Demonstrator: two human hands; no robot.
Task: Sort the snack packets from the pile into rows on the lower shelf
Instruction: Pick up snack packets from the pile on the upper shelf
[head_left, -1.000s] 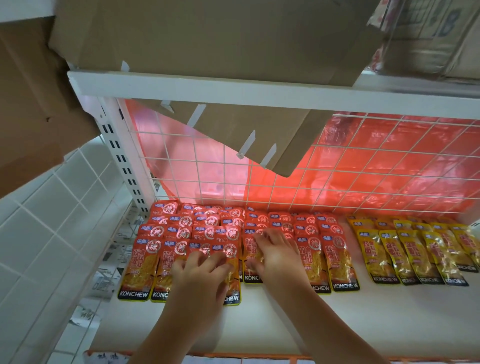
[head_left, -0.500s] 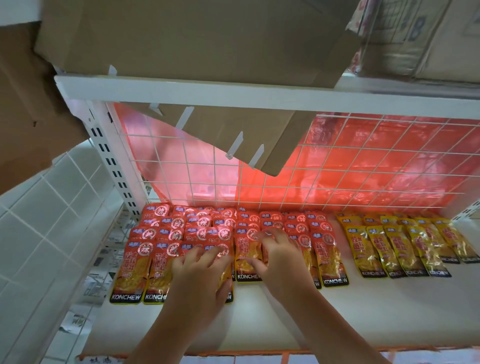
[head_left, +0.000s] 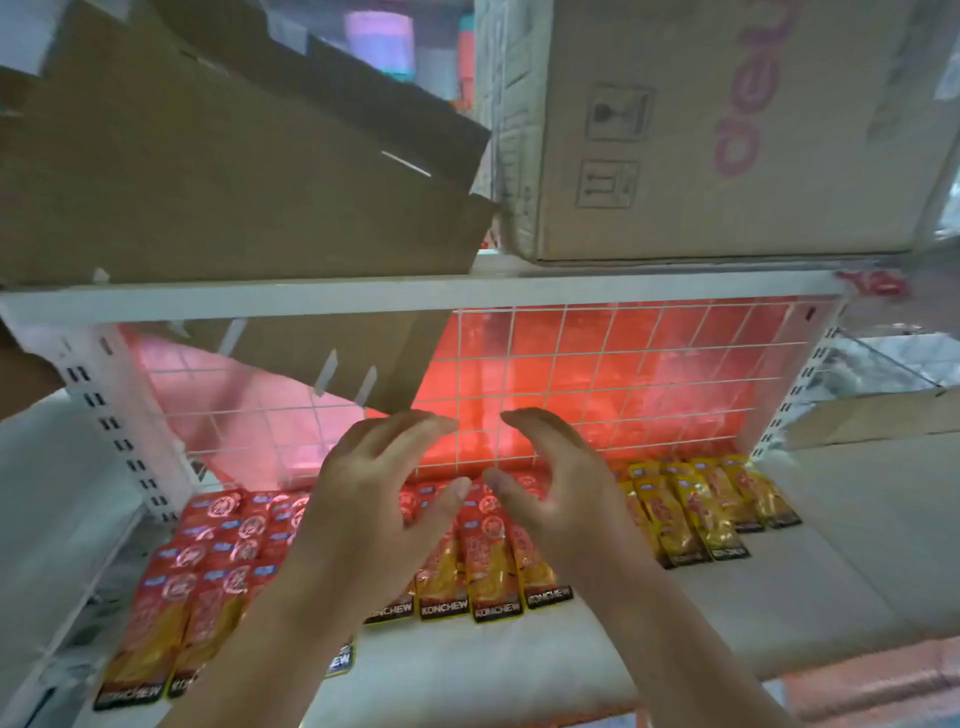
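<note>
"KONCHEW" on red snack packets (head_left: 496, 571)

Only one wide-angle view is given. It is taken from the head, close by, and is aimed forward and slightly down onto the shelf (head_left: 519, 660); boxes (head_left: 727, 130) above are also caught.

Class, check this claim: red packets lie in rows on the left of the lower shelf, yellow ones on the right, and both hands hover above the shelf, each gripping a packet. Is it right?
Wrong in one respect: the head view shows the left hand and right hand empty, fingers loosely curved. The red packets do lie left on the lower shelf, yellow packets right.
</note>
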